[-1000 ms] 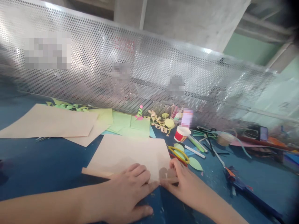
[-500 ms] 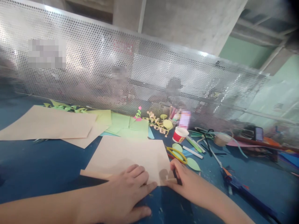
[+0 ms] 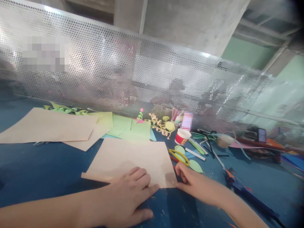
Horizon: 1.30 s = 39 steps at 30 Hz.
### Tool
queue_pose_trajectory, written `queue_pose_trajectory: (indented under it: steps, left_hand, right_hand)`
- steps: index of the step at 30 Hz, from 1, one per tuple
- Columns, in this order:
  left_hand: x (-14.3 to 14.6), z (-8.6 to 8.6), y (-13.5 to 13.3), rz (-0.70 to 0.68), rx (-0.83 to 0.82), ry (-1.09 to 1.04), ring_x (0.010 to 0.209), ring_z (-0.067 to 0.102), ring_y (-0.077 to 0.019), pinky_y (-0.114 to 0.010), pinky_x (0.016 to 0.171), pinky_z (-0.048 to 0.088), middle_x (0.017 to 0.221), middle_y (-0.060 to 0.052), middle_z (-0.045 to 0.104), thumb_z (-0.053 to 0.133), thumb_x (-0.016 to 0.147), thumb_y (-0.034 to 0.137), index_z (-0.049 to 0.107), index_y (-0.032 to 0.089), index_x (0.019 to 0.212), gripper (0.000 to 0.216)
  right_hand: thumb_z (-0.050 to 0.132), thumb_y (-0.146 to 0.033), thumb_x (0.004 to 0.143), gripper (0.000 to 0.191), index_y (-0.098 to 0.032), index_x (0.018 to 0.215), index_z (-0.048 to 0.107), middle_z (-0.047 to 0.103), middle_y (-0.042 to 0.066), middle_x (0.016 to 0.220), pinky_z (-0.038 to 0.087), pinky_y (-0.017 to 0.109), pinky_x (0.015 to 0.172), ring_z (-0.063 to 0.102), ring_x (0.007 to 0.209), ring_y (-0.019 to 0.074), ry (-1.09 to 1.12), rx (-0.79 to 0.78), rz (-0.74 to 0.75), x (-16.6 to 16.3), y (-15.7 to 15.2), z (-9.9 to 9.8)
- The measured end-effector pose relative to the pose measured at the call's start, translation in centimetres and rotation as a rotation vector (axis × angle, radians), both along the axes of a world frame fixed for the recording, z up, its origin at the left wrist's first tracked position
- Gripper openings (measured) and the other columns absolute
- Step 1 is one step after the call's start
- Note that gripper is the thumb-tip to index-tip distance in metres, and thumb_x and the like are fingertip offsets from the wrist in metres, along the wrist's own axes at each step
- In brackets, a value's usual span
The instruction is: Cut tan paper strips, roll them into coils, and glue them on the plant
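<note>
A tan sheet of paper (image 3: 130, 156) lies on the blue table (image 3: 40, 171), with its near edge folded up into a narrow strip. My left hand (image 3: 129, 196) lies flat on the sheet's near edge, fingers spread and pointing right. My right hand (image 3: 193, 183) is at the sheet's near right corner, fingers curled and pressing the corner down; I cannot tell if it pinches the paper.
More tan sheets (image 3: 47, 126) and green paper (image 3: 125, 126) lie at the back left. Yellow-handled scissors (image 3: 179, 154), green paper leaves (image 3: 196, 165), a red and white cup (image 3: 181, 136) and pens sit right of the sheet. A perforated metal screen (image 3: 142, 69) borders the far side.
My right hand has slid right along the near edge to the corner, and the small folded flap that stood there now lies flat. My left hand has stayed put.
</note>
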State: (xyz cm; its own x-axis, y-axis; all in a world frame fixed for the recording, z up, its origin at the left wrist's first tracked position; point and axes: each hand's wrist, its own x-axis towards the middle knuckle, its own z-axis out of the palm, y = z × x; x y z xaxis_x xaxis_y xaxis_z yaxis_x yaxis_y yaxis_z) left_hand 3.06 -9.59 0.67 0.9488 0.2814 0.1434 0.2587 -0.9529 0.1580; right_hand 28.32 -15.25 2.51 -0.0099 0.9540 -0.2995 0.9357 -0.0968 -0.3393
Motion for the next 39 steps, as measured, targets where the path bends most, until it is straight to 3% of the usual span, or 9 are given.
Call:
queue_pose_trajectory:
  steps: [6, 10, 12, 17, 20, 25, 27, 30, 39]
  left_hand:
    - [0.0, 0.0, 0.1, -0.006, 0.017, -0.004, 0.100, 0.044, -0.0247, -0.038, 0.090, 0.035, 0.100, -0.005, 0.053, 0.039, 0.084, 0.049, 0.039, 0.027, 0.129, 0.050]
    - [0.1, 0.0, 0.1, -0.011, 0.037, -0.015, 0.099, 0.044, -0.0246, -0.038, 0.089, 0.035, 0.100, -0.006, 0.053, 0.041, 0.084, 0.047, 0.042, 0.024, 0.126, 0.048]
    - [0.2, -0.1, 0.1, -0.014, 0.037, -0.018, 0.097, 0.044, -0.0245, -0.038, 0.089, 0.035, 0.100, -0.006, 0.053, 0.044, 0.083, 0.045, 0.047, 0.022, 0.121, 0.044]
    - [0.3, -0.4, 0.1, -0.020, 0.025, -0.018, 0.098, 0.044, -0.0261, -0.040, 0.089, 0.034, 0.102, -0.008, 0.053, 0.044, 0.083, 0.045, 0.048, 0.021, 0.120, 0.045]
    - [0.2, 0.1, 0.3, -0.021, -0.050, -0.008, 0.099, 0.045, -0.0258, -0.040, 0.088, 0.036, 0.103, -0.008, 0.053, 0.043, 0.084, 0.043, 0.045, 0.024, 0.125, 0.045]
    - [-0.4, 1.2, 2.1, 0.067, -0.400, -0.029, 0.090, 0.053, -0.0169, -0.028, 0.082, 0.041, 0.102, -0.003, 0.054, 0.048, 0.082, 0.032, 0.058, 0.025, 0.105, 0.025]
    - [-0.6, 1.2, 3.2, 0.170, -0.509, -0.029, 0.077, 0.055, -0.0151, -0.024, 0.069, 0.043, 0.089, -0.001, 0.058, 0.051, 0.079, 0.033, 0.060, 0.023, 0.094, 0.020]
    - [-0.8, 0.8, 4.6, 0.203, -0.622, -0.014, 0.068, 0.055, -0.0135, -0.022, 0.060, 0.042, 0.075, 0.001, 0.059, 0.052, 0.077, 0.031, 0.060, 0.021, 0.086, 0.016]
    - [-0.9, 0.2, 5.5, 0.152, -0.680, 0.016, 0.066, 0.054, -0.0124, -0.021, 0.058, 0.040, 0.076, 0.000, 0.060, 0.051, 0.077, 0.026, 0.060, 0.020, 0.088, 0.016]
  right_hand:
    - [0.043, -0.025, 0.081, 0.006, -0.024, 0.085, 0.039, 0.050, -0.004, 0.068, 0.033, 0.024, 0.055, 0.048, 0.060, 0.0139, 0.027, 0.031, -0.001, 0.4, 0.3, 0.2]
    - [0.040, -0.028, 0.085, 0.006, -0.023, 0.083, 0.037, 0.046, -0.005, 0.062, 0.036, 0.025, 0.056, 0.047, 0.058, 0.0135, 0.132, 0.335, -0.095, -0.4, 1.1, -0.4]
    - [0.044, -0.030, 0.084, 0.010, -0.022, 0.080, 0.040, 0.047, -0.005, 0.063, 0.037, 0.024, 0.056, 0.047, 0.059, 0.0132, 0.177, 0.415, -0.061, -1.4, 1.2, -0.8]
    - [0.055, -0.022, 0.078, 0.008, -0.020, 0.071, 0.051, 0.053, -0.002, 0.069, 0.038, 0.023, 0.060, 0.051, 0.066, 0.0132, 0.187, 0.362, 0.122, -3.7, 0.7, -2.0]
    - [0.054, -0.027, 0.081, 0.011, -0.019, 0.073, 0.053, 0.053, -0.002, 0.067, 0.037, 0.022, 0.058, 0.050, 0.065, 0.0122, 0.227, 0.303, 0.158, -4.0, 0.7, -2.6]
    - [0.051, -0.027, 0.082, 0.012, -0.019, 0.074, 0.053, 0.053, -0.001, 0.070, 0.037, 0.022, 0.058, 0.050, 0.065, 0.0116, 0.265, 0.254, 0.183, -3.5, 1.1, -3.0]
    - [0.052, -0.028, 0.082, 0.012, -0.019, 0.074, 0.053, 0.054, -0.001, 0.070, 0.037, 0.022, 0.058, 0.050, 0.064, 0.0118, 0.265, 0.244, 0.179, -3.5, 1.1, -3.1]
    - [0.052, -0.031, 0.082, 0.014, -0.019, 0.074, 0.053, 0.053, -0.002, 0.069, 0.037, 0.022, 0.058, 0.050, 0.064, 0.0119, 0.263, 0.247, 0.165, -3.4, 1.1, -3.3]
    - [0.049, -0.026, 0.084, 0.007, -0.021, 0.080, 0.052, 0.055, -0.001, 0.072, 0.038, 0.023, 0.060, 0.051, 0.067, 0.0125, 0.232, 0.240, 0.198, -3.9, 0.9, -2.5]
